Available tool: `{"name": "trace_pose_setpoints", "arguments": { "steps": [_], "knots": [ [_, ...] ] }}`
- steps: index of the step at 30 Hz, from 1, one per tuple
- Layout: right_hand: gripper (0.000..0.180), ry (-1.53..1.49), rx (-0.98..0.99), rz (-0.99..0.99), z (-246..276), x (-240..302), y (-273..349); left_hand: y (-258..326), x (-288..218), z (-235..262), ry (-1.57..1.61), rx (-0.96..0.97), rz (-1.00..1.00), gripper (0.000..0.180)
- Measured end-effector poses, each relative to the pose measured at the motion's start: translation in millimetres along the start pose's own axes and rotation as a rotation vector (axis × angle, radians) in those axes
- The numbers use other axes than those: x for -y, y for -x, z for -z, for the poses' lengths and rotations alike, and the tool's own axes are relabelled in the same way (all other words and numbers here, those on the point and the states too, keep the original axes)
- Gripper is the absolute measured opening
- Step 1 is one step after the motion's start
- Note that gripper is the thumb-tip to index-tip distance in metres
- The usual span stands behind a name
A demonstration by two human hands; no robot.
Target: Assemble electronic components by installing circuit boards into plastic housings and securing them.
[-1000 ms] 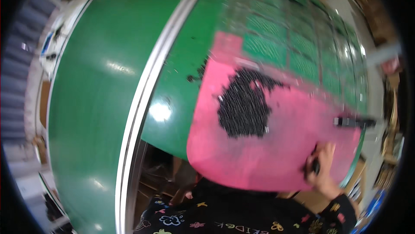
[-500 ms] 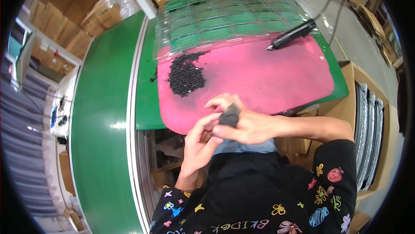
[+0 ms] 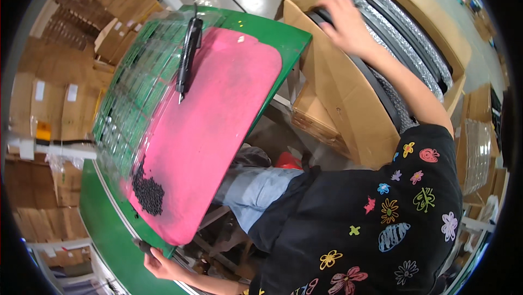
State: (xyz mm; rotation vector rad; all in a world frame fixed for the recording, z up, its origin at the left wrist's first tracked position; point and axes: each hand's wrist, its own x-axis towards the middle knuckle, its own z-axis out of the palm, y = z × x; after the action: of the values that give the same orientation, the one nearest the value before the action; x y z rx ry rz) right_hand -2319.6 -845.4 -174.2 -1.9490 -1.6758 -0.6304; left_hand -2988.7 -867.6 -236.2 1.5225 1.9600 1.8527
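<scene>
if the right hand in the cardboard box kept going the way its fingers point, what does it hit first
Most likely the dark flat trays stacked on edge in the cardboard box: the right hand already rests on their top edges, fingers pointing along them toward the box's far wall. Depth is unclear.

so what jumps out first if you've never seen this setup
The big pink mat on the green table, with a heap of black bits at its near-left end. Then the right hand reaching into the cardboard box of dark trays at the upper right, while the left hand grips the table's near edge.
</scene>
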Motion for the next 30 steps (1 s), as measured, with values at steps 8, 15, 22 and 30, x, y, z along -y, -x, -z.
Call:
{"name": "trace_pose_setpoints", "arguments": {
  "steps": [8, 15, 22, 30],
  "knots": [
    [0.048, 0.276, 0.322, -0.547, -56, -84, 90, -19, 16, -26, -0.547, 0.111, -0.165, 0.023],
    [0.046, 0.240, 0.321, -0.484, -38, -70, 86, -12, 30, -34, -0.546, 0.109, -0.149, 0.030],
    [0.067, 0.261, 0.605, -0.841, -35, -58, 68, -48, -34, -48, -0.233, 0.027, -0.278, 0.039],
    [0.074, 0.156, 0.285, -0.680, -40, -113, 21, -107, -70, 17, 0.060, -0.260, -0.839, 0.069]
  ]
}}
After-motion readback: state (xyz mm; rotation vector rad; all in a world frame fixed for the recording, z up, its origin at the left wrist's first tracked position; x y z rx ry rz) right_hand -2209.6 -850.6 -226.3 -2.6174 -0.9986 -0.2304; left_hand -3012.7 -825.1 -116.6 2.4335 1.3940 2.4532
